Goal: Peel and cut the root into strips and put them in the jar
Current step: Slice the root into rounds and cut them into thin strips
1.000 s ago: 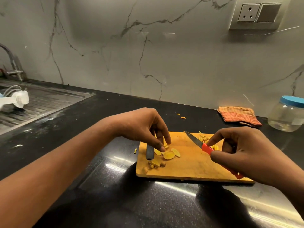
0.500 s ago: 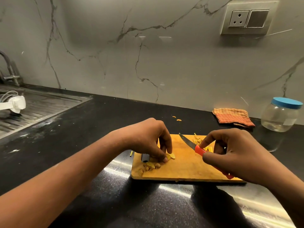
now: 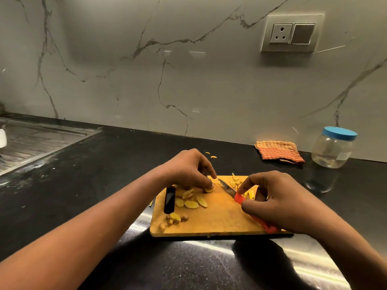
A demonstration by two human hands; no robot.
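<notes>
Shifted rightward, left grip (image 3: 189, 171) pins slice (image 3: 209, 189) beside right grip's (image 3: 278, 203) clutched knife (image 3: 236, 195).

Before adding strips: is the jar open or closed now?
Closed. The blue lid sits on the jar; no strips visible inside.

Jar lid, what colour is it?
Blue, on the clear jar's lid, best seen in the head view.
</notes>
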